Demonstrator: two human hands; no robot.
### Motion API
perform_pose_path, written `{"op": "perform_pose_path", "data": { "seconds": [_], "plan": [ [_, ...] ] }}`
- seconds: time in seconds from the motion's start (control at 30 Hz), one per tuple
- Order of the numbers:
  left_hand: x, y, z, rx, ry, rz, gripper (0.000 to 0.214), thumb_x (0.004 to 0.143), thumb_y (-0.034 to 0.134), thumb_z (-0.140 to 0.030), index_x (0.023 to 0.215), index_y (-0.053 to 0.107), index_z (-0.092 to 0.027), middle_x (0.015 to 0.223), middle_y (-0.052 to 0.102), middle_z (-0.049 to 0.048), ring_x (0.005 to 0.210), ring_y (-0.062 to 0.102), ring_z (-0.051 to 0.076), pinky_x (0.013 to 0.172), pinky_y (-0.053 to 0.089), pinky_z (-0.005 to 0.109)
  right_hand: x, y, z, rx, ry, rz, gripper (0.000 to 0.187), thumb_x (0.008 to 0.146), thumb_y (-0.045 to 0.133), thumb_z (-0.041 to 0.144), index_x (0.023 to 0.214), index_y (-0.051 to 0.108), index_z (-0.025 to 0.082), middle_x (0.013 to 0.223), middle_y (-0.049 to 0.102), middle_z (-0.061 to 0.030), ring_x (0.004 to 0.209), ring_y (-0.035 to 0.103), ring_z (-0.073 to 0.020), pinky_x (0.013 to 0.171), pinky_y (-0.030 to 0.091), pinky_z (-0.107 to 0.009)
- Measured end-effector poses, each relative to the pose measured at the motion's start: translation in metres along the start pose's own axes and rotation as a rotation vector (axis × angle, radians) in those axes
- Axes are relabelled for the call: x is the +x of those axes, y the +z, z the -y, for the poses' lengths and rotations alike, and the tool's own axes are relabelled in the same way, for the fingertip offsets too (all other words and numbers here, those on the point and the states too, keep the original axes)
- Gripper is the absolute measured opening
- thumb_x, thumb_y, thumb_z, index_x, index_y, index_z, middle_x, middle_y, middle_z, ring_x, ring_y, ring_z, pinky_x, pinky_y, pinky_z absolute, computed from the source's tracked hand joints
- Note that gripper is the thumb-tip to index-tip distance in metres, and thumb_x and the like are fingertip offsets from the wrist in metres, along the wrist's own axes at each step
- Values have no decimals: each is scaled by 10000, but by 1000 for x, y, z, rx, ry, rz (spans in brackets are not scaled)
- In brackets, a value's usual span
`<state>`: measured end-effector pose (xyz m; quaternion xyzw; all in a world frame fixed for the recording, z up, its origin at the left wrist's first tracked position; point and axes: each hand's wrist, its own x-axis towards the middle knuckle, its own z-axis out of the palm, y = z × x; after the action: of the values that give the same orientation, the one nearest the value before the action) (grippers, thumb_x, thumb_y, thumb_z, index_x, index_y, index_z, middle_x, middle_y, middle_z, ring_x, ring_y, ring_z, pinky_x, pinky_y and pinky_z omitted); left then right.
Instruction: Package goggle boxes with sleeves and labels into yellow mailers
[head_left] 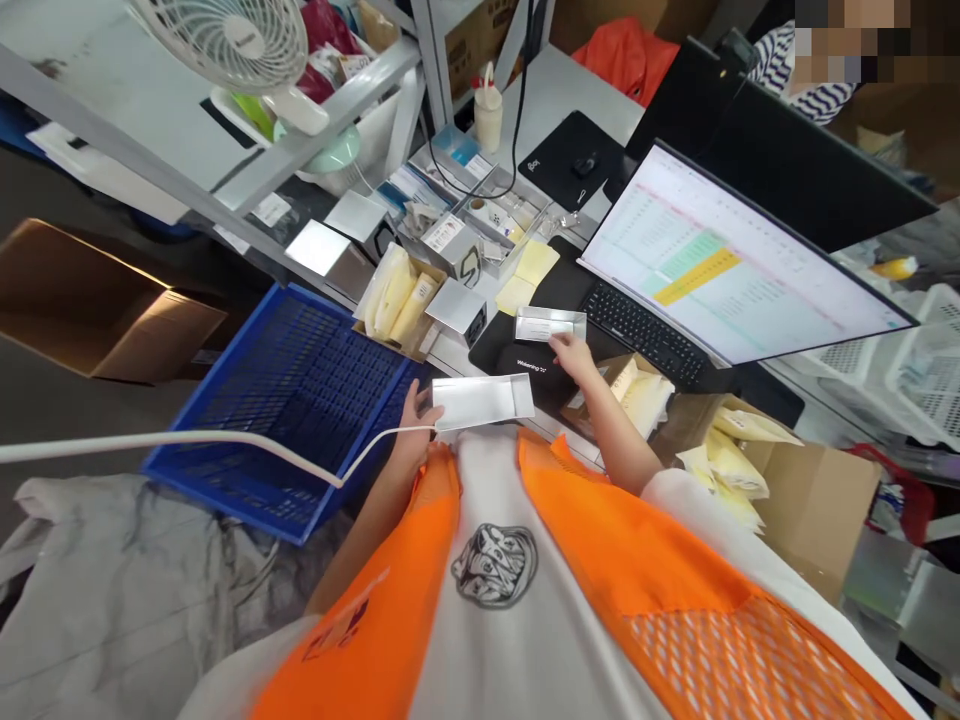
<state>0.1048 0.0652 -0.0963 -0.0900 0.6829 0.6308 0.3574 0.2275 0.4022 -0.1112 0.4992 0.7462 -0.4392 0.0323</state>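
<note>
My left hand point(416, 415) grips the left end of a shallow silver-white open box point(484, 400), held just in front of my body. Its thumb lies over the box's edge, while the fingers behind are partly hidden. My right hand point(574, 358) pinches the near edge of a second silver-white open box point(529, 328), with what looks like printed paper inside. That one is above a dark desk mat point(517, 362). Left of it stands a closed silver box point(456, 308) with a dark side, next to a carton of pale yellow packets point(397, 300).
A blue crate point(277, 400) stands at my left, with a white cable point(247, 440) crossing before it. A monitor point(742, 270) and keyboard point(637, 330) sit to the right. Cartons of yellow packets point(731, 465) are near my right arm. A fan point(240, 40) stands upper left.
</note>
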Motion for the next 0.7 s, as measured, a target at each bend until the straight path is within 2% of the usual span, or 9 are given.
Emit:
{"op": "perform_pose_path", "data": {
  "seconds": [0.07,0.13,0.23,0.3,0.37,0.5,0.57,0.7],
  "plan": [
    [8,2,-4,-60,46,-3,929,682,723,-251,1555,404,-238,1475,542,145,1207,643,298,818,601,326,-32,12,-16,57,-41,13,382,985,513,384,1215,703,146,1142,748,-102,835,727,-178,892,562,-310],
    [15,-1,-12,-117,111,31,811,690,709,-273,1473,502,-248,1408,591,126,1185,657,278,850,603,337,-57,27,-33,2,-25,-48,411,955,551,362,1248,683,107,1235,708,-154,1095,698,-236,1035,520,-354],
    [23,-13,-29,-132,172,126,636,746,701,-312,1369,588,-253,1342,632,105,1128,682,253,830,613,343,-76,50,-46,-207,4,-126,632,869,675,322,1415,555,28,1509,486,-268,1417,491,-320,1195,393,-415],
    [29,-21,-39,-98,167,111,664,761,730,-296,1403,563,-264,1343,632,99,1085,695,238,771,612,317,-76,64,-44,-325,-44,-119,731,846,710,313,1488,482,48,1612,340,-271,1504,361,-355,1220,353,-465],
    [33,-27,-46,-41,160,65,801,728,785,-222,1475,504,-281,1381,612,97,1038,703,226,717,602,285,-68,75,-37,-418,-119,-94,781,838,727,301,1537,432,112,1657,277,-230,1541,271,-373,1224,319,-527],
    [39,-29,-44,127,168,45,985,701,815,-116,1574,394,-286,1515,518,102,1033,700,231,734,598,286,-42,92,-27,-580,-177,-63,1013,779,792,255,1634,257,167,1704,148,-214,1583,113,-404,1236,184,-638],
    [40,-28,-38,189,131,30,984,734,789,-125,1602,348,-266,1557,475,115,1108,684,265,769,606,308,-31,95,-29,-622,-193,-84,995,808,752,233,1647,222,158,1698,153,-227,1582,107,-408,1236,141,-653],
    [42,-31,-22,196,3,-10,942,765,735,-151,1608,331,-266,1584,442,132,1255,624,318,854,622,354,-26,95,-40,-626,-261,-134,817,860,608,170,1621,310,164,1621,320,-235,1526,243,-401,1228,103,-663]
  ]
}}
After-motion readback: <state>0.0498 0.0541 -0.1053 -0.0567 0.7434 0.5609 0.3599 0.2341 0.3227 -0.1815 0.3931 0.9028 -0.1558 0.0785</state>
